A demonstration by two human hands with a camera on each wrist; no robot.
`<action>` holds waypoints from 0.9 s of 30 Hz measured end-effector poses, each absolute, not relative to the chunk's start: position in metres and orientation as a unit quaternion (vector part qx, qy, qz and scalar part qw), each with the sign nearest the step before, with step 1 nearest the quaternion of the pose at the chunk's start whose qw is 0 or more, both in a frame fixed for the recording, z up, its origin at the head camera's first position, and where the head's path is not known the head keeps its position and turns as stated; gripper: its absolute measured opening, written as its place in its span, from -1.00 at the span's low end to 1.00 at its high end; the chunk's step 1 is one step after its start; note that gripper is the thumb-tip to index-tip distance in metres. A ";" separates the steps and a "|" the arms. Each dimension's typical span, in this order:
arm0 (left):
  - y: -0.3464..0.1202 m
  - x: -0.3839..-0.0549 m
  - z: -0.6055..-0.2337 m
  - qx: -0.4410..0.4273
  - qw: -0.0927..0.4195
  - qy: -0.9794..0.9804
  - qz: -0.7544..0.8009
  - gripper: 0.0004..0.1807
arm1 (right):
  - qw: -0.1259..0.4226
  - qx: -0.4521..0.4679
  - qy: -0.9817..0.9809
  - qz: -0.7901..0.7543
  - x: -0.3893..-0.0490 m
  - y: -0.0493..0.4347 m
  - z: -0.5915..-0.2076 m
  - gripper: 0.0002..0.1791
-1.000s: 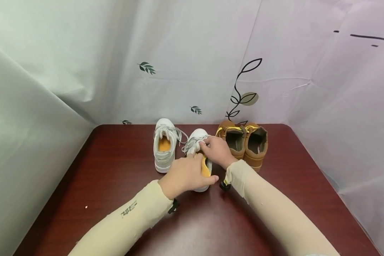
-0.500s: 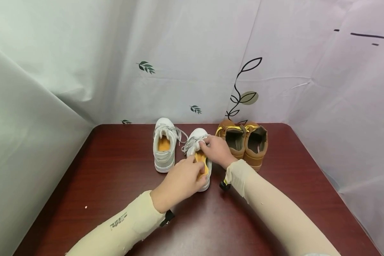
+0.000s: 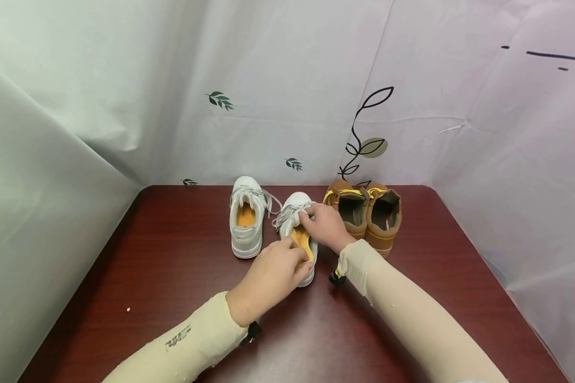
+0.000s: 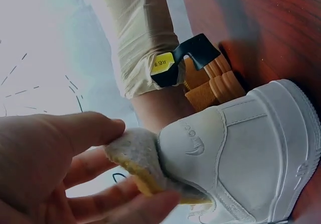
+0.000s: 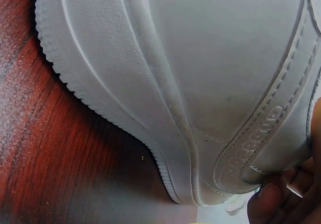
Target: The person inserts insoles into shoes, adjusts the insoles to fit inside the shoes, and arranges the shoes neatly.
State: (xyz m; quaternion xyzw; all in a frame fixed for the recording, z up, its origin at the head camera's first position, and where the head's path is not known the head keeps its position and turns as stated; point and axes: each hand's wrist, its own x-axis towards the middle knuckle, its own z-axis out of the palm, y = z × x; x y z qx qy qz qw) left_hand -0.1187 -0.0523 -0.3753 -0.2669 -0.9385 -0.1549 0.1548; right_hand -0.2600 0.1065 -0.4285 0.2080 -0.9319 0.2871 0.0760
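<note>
The right-hand white sneaker (image 3: 294, 200) rests on the table, toe pointing away. Inside its opening shows a yellow insole (image 3: 300, 236). My left hand (image 3: 268, 274) pinches the insole's heel end; in the left wrist view this insole (image 4: 136, 156), whitish underneath with a yellow edge, stands bent up out of the shoe's heel collar. My right hand (image 3: 327, 226) grips the same sneaker near its tongue and grey laces. In the right wrist view, the sneaker's side (image 5: 215, 73) fills most of the picture, with fingertips (image 5: 268, 204) at the edge of its opening.
Another white sneaker (image 3: 246, 242) with a yellow insole stands to the left, its loose laces reaching toward the held shoe. Two brown shoes (image 3: 382, 234) with yellow laces stand close by on the right. A pale curtain (image 3: 268, 133) hangs behind the dark red table (image 3: 182, 276).
My left hand has drawn back slightly toward the heel, from lying over the shoe's opening with its thumb spread to pinching the insole. The right hand and shoes have stayed put.
</note>
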 end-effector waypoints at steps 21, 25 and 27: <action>-0.049 -0.159 -0.396 -0.232 0.142 -0.941 -0.202 -0.84 | 0.074 0.204 -0.932 0.292 -0.258 0.105 -0.430 -0.54; -0.049 -0.165 -0.398 -0.230 0.134 -0.947 -0.182 -0.84 | 0.076 0.206 -0.931 0.291 -0.258 0.106 -0.431 -0.54; -0.050 -0.169 -0.398 -0.241 0.134 -0.947 -0.168 -0.85 | 0.077 0.206 -0.931 0.292 -0.258 0.106 -0.431 -0.54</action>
